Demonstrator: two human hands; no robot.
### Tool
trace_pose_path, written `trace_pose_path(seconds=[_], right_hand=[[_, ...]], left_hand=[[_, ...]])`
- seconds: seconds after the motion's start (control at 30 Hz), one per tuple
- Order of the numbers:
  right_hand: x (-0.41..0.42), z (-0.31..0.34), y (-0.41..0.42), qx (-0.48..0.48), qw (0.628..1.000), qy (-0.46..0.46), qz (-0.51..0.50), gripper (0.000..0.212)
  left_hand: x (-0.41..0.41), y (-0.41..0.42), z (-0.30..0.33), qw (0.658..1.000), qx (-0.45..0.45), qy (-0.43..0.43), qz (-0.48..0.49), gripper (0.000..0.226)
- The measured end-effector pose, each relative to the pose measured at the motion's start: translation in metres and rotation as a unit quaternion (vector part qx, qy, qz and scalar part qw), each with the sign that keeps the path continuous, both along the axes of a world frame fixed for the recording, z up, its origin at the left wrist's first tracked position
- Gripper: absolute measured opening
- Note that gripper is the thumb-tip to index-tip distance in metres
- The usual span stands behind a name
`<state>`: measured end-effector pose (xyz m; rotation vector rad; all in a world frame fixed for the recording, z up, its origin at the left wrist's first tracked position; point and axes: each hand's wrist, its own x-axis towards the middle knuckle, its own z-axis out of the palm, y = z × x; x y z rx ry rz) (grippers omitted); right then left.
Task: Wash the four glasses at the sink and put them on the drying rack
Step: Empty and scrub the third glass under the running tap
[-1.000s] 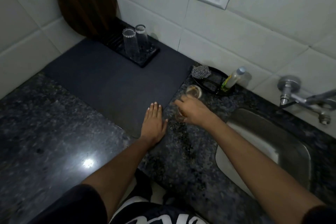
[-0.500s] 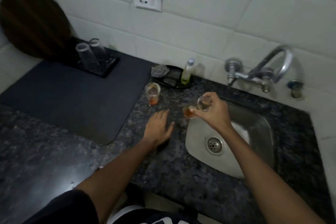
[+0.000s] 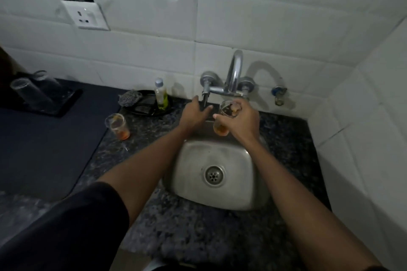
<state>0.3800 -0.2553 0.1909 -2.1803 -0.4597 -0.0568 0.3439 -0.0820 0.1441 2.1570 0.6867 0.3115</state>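
Note:
My right hand grips a clear glass with an orange residue at its bottom, held over the back edge of the steel sink, below the tap. My left hand reaches toward the tap's left handle, fingers straight, close to it; contact is unclear. A second dirty glass with orange dregs stands on the granite counter left of the sink. Two clean glasses stand upside down on the black drying rack at far left.
A black dish behind the dirty glass holds a steel scrubber and a small bottle of yellow-green liquid. A dark mat covers the counter left. Tiled walls close the back and right. A wall socket sits above.
My right hand carried the glass from the counter's edge to under the tap. My left hand lifted off the counter and reached up to the tap's handle. The view swung right.

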Motion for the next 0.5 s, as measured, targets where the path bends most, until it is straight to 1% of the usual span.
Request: trace_pose_path(seconds=[0.13, 0.23, 0.3, 0.4, 0.5], right_hand=[[0.013, 0.006, 0.008, -0.017, 1.0, -0.017, -0.004, 0.076], [0.019, 0.007, 0.013, -0.025, 0.999, -0.02, -0.002, 0.076], [0.022, 0.007, 0.016, -0.029, 0.999, -0.019, 0.002, 0.076], [0.026, 0.005, 0.018, -0.028, 0.999, -0.016, -0.004, 0.081], [0.028, 0.003, 0.018, -0.012, 1.0, -0.016, -0.004, 0.08]], left_hand=[[0.032, 0.009, 0.004, 0.999, 0.033, 0.012, 0.001, 0.04], [0.044, 0.012, 0.002, 0.998, 0.058, 0.012, 0.027, 0.036], [0.045, 0.012, -0.004, 0.998, 0.046, 0.006, 0.041, 0.034], [0.046, 0.013, -0.012, 0.997, 0.002, -0.015, 0.076, 0.035], [0.045, 0.013, -0.016, 0.995, -0.026, -0.026, 0.092, 0.037]])
